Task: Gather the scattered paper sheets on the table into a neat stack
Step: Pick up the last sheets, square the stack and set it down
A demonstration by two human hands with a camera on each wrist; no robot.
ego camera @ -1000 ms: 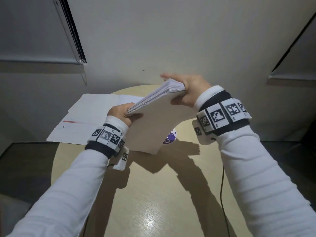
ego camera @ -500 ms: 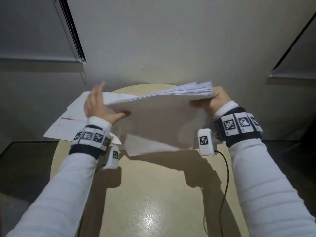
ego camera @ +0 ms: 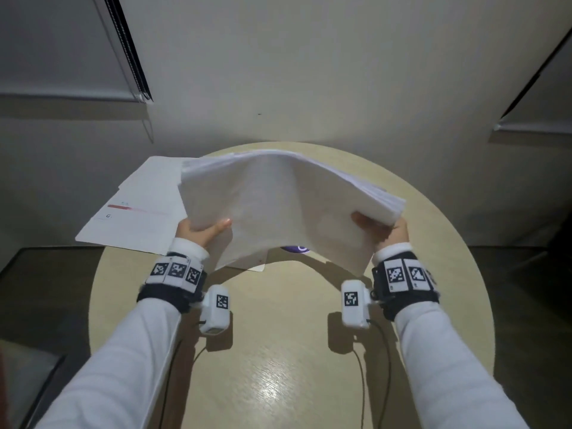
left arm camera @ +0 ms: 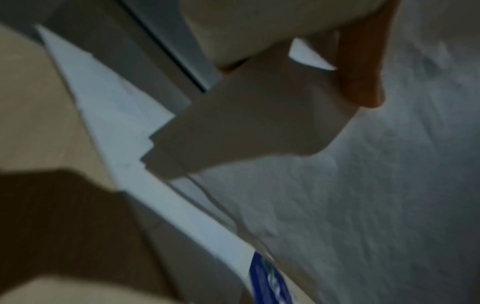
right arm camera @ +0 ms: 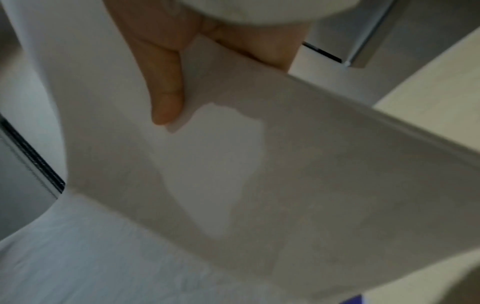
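A thick stack of paper [ego camera: 278,205] is held up above the round table [ego camera: 278,351] by both hands. The left hand [ego camera: 201,232] grips the stack's near left corner, with the thumb laid on top and the other fingers hidden beneath the sheets. The right hand [ego camera: 382,227] grips the near right edge, thumb on top, where the sheet edges are fanned and uneven. The stack is bowed upward in the middle between the two grips.

More loose sheets [ego camera: 133,212] are seen lying flat on the table's far left, partly hanging over its edge and partly covered by the raised stack; one carries a red bar. Another sheet corner [ego camera: 257,267] shows under the stack, beside a purple sticker [ego camera: 294,249] that is mostly hidden.

Both wrist views are blurred. In the right wrist view, a thumb [right arm camera: 166,86] is seen pressed on the paper. In the left wrist view, only one fingertip [left arm camera: 361,82] can be made out against the paper's underside.
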